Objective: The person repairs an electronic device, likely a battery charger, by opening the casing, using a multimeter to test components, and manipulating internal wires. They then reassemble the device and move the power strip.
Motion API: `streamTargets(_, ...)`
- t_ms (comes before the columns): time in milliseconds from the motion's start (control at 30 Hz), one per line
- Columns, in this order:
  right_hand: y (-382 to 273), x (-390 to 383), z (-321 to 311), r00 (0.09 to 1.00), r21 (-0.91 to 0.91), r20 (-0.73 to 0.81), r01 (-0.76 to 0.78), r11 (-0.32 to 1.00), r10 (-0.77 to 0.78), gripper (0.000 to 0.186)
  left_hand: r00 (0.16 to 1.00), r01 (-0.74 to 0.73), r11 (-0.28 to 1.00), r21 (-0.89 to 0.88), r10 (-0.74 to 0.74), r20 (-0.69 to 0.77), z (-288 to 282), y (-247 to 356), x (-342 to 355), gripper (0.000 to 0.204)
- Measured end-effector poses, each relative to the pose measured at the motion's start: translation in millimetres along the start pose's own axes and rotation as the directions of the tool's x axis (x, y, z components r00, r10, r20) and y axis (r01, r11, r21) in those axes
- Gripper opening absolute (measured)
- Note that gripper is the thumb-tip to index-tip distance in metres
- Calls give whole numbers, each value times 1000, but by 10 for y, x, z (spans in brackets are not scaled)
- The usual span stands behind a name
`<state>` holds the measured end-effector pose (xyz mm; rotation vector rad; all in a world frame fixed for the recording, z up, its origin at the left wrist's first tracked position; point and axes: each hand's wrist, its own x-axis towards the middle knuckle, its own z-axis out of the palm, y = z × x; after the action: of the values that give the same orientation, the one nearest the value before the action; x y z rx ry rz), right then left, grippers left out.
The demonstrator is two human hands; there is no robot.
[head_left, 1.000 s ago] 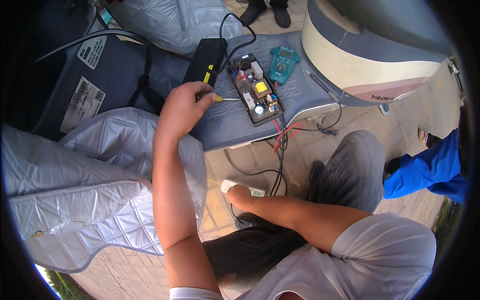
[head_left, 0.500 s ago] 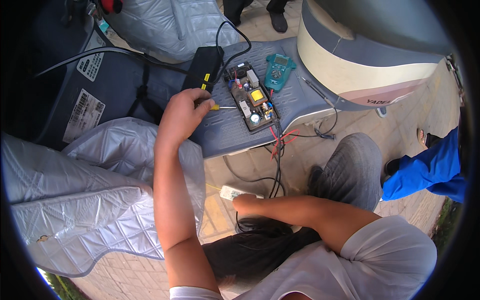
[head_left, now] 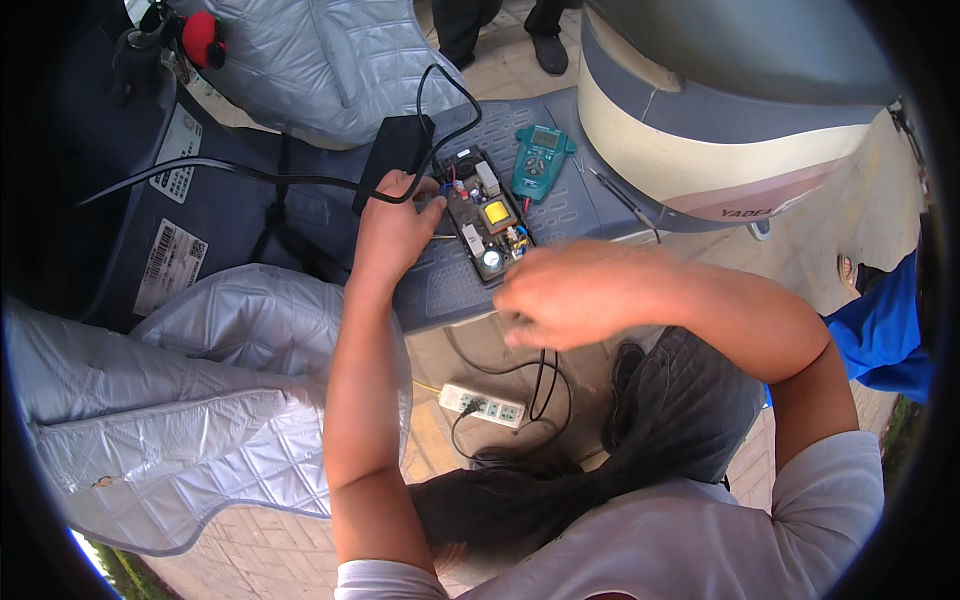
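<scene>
My left hand (head_left: 400,220) is curled at the left edge of an open black case with a circuit board (head_left: 490,225); what its fingers hold is hidden. Below them shows part of a thin yellow screwdriver (head_left: 443,237). My right hand (head_left: 550,290), smeared by motion, is over the deck's front edge, just below the board. Right of the board lie a teal meter (head_left: 540,160) and probe leads (head_left: 625,200). A black box (head_left: 390,155) lies behind my left hand under a cable. A white power strip (head_left: 500,410) with a black plug in it is on the paving.
All this rests on a scooter's footboard (head_left: 460,295) beside its cream-and-grey front panel (head_left: 700,150). Silver quilted covers (head_left: 150,410) hang at left and lie behind. Another person's shoes (head_left: 550,50) stand at the back; someone in blue trousers (head_left: 880,330) is at right.
My right hand has risen quickly from the power strip to the board's lower edge, uncovering the plug. My left hand has shifted right and up along the board's side.
</scene>
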<state>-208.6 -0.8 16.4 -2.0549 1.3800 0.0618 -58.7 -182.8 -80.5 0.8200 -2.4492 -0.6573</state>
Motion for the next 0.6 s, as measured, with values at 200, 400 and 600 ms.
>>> streamTargets(200, 766, 33, -76, 680, 70, -728, -45, 997, 81, 17, 1000, 29, 993, 113, -27, -15, 88, 123, 4, 30)
streamTargets(400, 1066, 296, 54, 606, 106, -792, 20, 994, 72, 25, 999, 28, 991, 134, -26, -22, 131, 82, 10, 32)
streamTargets(600, 1171, 419, 82, 608, 127, -792, 67, 990, 60, 29, 999, 40, 984, 176, -41, -2, 166, 96, 62, 33)
